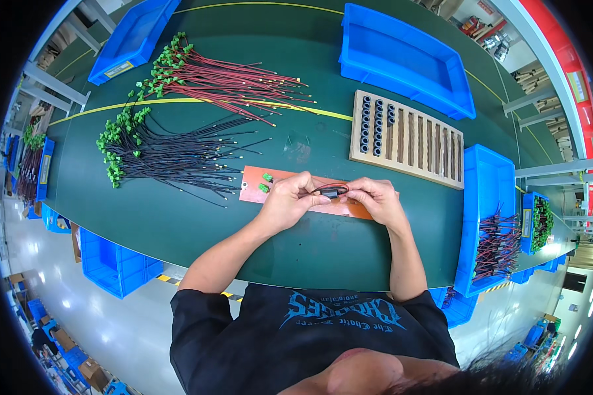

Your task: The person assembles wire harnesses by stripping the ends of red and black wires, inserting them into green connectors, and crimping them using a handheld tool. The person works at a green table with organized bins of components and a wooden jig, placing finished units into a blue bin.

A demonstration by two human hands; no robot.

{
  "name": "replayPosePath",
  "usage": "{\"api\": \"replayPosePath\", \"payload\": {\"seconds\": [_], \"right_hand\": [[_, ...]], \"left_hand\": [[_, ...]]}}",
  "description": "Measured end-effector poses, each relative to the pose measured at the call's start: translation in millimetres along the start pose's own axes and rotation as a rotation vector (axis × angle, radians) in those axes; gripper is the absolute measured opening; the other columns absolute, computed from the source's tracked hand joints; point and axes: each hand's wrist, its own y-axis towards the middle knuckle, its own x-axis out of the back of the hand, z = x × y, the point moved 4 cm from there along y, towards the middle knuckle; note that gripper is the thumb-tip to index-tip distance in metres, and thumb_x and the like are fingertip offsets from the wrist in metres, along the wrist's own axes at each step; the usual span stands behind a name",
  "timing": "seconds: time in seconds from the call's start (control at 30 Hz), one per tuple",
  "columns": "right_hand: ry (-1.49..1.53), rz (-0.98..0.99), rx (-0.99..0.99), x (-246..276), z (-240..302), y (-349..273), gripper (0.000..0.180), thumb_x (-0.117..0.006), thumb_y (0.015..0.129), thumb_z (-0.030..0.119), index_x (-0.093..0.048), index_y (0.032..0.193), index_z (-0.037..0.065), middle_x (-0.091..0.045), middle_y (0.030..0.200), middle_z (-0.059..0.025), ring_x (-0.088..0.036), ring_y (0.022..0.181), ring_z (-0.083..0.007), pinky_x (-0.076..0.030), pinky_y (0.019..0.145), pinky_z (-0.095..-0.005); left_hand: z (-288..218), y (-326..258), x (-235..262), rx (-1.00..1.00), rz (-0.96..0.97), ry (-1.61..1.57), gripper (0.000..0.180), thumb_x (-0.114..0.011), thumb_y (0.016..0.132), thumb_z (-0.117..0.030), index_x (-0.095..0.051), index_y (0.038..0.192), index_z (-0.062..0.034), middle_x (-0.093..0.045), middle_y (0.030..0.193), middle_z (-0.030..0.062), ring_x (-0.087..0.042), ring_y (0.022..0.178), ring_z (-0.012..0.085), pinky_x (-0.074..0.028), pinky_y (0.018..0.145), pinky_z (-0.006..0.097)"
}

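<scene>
Over an orange-brown board [251, 192] in the middle of the table, both my hands work on a small black cylinder [331, 193] with red and black wires [339, 185] looped around or through it; I cannot tell which. My left hand [288, 200] pinches the wires at the cylinder's left side. Its fingertips are close together. From the right, my right hand [377, 199] pinches the wires between thumb and forefinger. Green connectors [265, 184] sit at the board's left end, beside my left hand.
Red wires [237, 76] and black wires [184, 155] with green connectors lie fanned out at left. A slotted wooden rack [408, 164] holds several black cylinders. Blue bins stand at far left [128, 43], far right [402, 59] and near right [471, 217], the last with wire assemblies.
</scene>
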Motion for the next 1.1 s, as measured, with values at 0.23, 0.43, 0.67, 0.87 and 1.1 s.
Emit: {"api": "replayPosePath", "payload": {"seconds": [0.23, 0.43, 0.67, 0.87, 1.1], "right_hand": [[0.018, 0.001, -0.034, -4, 4, -2, 0.010, -0.067, 0.097, 0.004, -0.070, 0.103, -0.004, -0.076, 0.092, -0.0094, -0.075, 0.083, -0.0166, -0.059, 0.075, -0.0280], [-0.061, -0.086, -0.017, -8, 3, -1, 0.009, -0.063, 0.101, 0.006, -0.064, 0.103, -0.002, -0.073, 0.091, -0.0081, -0.070, 0.082, -0.0133, -0.057, 0.073, -0.0269], [0.117, -0.133, -0.109, -1, 1, 2, 0.012, -0.061, 0.103, 0.007, -0.061, 0.110, -0.002, -0.071, 0.093, -0.0087, -0.068, 0.087, -0.0132, -0.057, 0.076, -0.0271], [0.001, -0.158, -0.120, -5, 2, -1, 0.014, -0.067, 0.098, 0.010, -0.068, 0.107, -0.002, -0.072, 0.093, -0.0083, -0.068, 0.088, -0.0151, -0.054, 0.079, -0.0295], [-0.002, -0.152, -0.094, -10, 16, 2, 0.013, -0.071, 0.095, 0.009, -0.073, 0.101, -0.002, -0.072, 0.091, -0.0090, -0.068, 0.084, -0.0169, -0.053, 0.076, -0.0293]], "left_hand": [[-4, -1, 1, 0.020, 0.060, 0.047, 0.028, -0.076, 0.086, 0.007, -0.052, 0.075, -0.0020, -0.071, 0.084, 0.0087, -0.069, 0.082, 0.0096, -0.057, 0.070, 0.030], [-5, 2, -1, -0.013, 0.045, -0.124, 0.028, -0.077, 0.085, 0.005, -0.052, 0.073, -0.0018, -0.075, 0.096, 0.0150, -0.070, 0.086, 0.0124, -0.058, 0.070, 0.029], [7, 1, -1, 0.004, 0.075, -0.077, 0.021, -0.075, 0.086, 0.006, -0.057, 0.076, -0.0001, -0.074, 0.108, 0.0189, -0.069, 0.095, 0.0132, -0.058, 0.075, 0.028], [-10, 1, 1, -0.059, 0.077, 0.097, 0.020, -0.075, 0.083, 0.004, -0.059, 0.073, 0.0012, -0.075, 0.107, 0.0174, -0.071, 0.088, 0.0155, -0.058, 0.072, 0.030], [-16, -1, -1, -0.210, 0.044, 0.179, 0.014, -0.075, 0.082, 0.003, -0.061, 0.076, 0.0030, -0.074, 0.107, 0.0151, -0.072, 0.085, 0.0192, -0.058, 0.070, 0.033]]}}
